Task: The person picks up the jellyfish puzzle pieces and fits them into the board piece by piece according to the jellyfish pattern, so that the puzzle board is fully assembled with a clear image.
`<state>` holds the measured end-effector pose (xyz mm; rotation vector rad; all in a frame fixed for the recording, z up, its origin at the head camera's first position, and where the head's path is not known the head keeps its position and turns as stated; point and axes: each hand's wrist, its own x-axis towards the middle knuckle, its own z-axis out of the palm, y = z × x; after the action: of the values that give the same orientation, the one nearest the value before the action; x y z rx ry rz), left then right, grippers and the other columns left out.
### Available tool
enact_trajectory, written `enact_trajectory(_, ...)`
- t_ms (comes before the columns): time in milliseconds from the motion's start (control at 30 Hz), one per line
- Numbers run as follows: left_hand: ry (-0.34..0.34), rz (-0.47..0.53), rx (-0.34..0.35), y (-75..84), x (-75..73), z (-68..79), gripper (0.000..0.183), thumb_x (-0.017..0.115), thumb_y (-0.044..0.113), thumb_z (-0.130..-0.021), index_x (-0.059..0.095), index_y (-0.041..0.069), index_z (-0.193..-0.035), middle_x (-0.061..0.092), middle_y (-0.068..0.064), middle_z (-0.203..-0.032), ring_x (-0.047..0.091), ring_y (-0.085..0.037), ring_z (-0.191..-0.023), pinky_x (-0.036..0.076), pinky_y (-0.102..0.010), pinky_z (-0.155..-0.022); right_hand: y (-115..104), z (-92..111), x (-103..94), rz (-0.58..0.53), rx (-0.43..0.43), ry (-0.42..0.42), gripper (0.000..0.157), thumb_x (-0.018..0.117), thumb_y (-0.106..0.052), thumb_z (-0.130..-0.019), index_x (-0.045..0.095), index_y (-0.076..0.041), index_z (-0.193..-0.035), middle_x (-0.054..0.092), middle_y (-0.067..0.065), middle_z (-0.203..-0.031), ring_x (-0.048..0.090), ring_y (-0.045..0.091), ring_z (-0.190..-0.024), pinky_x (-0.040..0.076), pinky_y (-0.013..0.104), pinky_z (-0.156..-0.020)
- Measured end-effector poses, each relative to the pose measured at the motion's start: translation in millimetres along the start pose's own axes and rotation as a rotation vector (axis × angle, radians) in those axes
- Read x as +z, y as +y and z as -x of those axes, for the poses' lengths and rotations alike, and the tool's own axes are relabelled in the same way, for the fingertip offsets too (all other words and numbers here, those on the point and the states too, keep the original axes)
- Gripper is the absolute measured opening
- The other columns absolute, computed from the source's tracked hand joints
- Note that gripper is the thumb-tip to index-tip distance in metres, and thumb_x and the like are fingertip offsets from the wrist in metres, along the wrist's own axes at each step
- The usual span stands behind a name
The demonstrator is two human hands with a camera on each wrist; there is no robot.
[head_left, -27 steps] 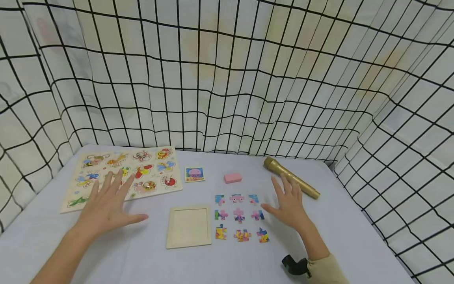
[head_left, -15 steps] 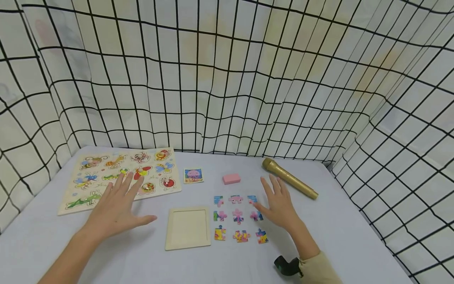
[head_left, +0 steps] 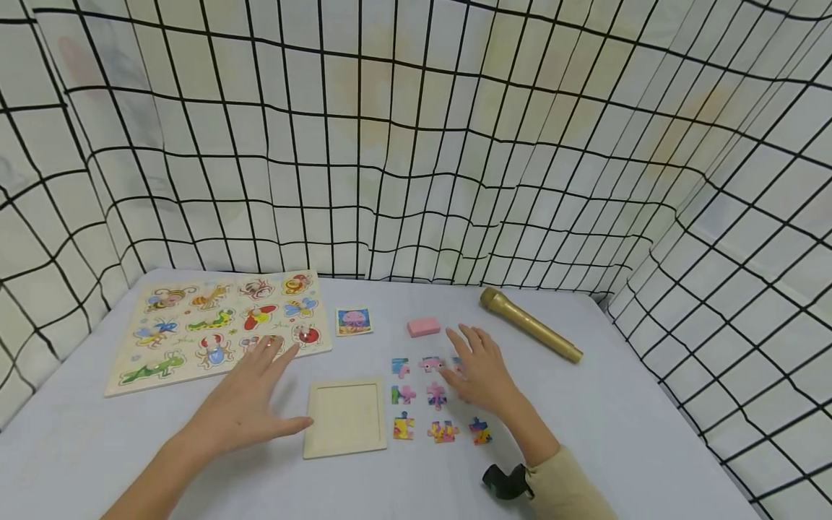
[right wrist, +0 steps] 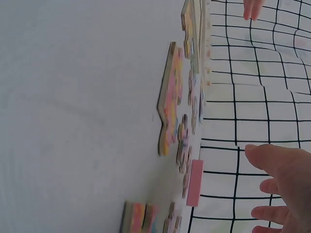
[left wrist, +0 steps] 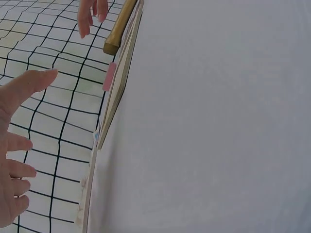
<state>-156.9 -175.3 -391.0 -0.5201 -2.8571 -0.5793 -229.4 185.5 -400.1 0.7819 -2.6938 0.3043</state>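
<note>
Head view shows a white table (head_left: 390,487) with black net (head_left: 416,152) around its far and right sides. Small puzzle pieces (head_left: 437,396) lie flat in three rows near the middle, just right of a square wooden frame (head_left: 351,419). They sit apart, maybe so each bit of picture is easy to see, and the frame is likely close by so pieces need not go far. The left hand (head_left: 240,404) is held over the table, its thumb by the frame's left edge. Its grip has nothing in it, and the fingers are spread. The right hand (head_left: 481,372) is over the right side of the rows and hides some of them. Its fingers bend a little and its grip is bare too. A jellyfish card (head_left: 354,321) lies far behind the frame, perhaps as a picture to look at. A pink block (head_left: 424,327) and a gold microphone (head_left: 531,325) lie far and right; a bug board (head_left: 185,345) lies far left, maybe to leave room in the middle.

Left wrist view looks low along the table. The left hand is up in the air, thumb apart from the frame.

Right wrist view shows the right hand above the pieces, touching none.
</note>
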Motion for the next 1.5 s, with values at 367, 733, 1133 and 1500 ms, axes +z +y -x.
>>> enact_trajectory(367, -0.046, 0.109, 0.030, 9.6, 17.4, 4.4, 0.101, 0.069, 0.064, -0.064, 0.036, 0.006, -0.140, 0.027, -0.020, -0.145, 0.023, -0.040, -0.132, 0.034, -0.057, -0.096, -24, -17, 9.6, -0.142, -0.019, -0.148, 0.060, 0.057, -0.039, -0.089, 0.039, -0.009, -0.138, 0.038, 0.015, -0.138, 0.031, 0.033, -0.125, 0.029, 0.053, -0.099)
enact_trajectory(733, -0.060, 0.131, 0.083, 0.3, 39.7, 7.9, 0.097, 0.069, 0.065, -0.064, 0.041, 0.007, -0.137, 0.036, -0.016, -0.142, 0.030, -0.034, -0.130, 0.034, -0.051, -0.099, -42, -33, 20.3, -0.173, -0.036, -0.218, 0.055, 0.055, -0.037, -0.090, 0.042, -0.010, -0.136, 0.045, 0.010, -0.134, 0.035, 0.029, -0.124, 0.033, 0.049, -0.100)
enact_trajectory(1133, -0.088, 0.184, 0.108, -11.3, 53.1, 13.0, 0.103, 0.067, 0.069, -0.062, 0.041, 0.002, -0.136, 0.035, -0.018, -0.141, 0.031, -0.037, -0.129, 0.030, -0.054, -0.101, -46, -48, 41.9, -0.163, 0.042, -0.275, 0.054, 0.053, -0.039, -0.091, 0.045, -0.010, -0.134, 0.048, 0.009, -0.130, 0.037, 0.028, -0.122, 0.029, 0.048, -0.099)
enact_trajectory(1500, -0.029, 0.124, 0.136, -13.2, 61.3, 15.0, 0.099, 0.063, 0.072, -0.064, 0.046, 0.003, -0.133, 0.039, -0.013, -0.140, 0.037, -0.035, -0.125, 0.035, -0.054, -0.096, -38, -41, 59.9, -0.155, 0.095, -0.224, 0.045, 0.061, -0.040, -0.086, 0.058, -0.012, -0.121, 0.050, 0.005, -0.117, 0.041, 0.019, -0.103, 0.033, 0.041, -0.093)
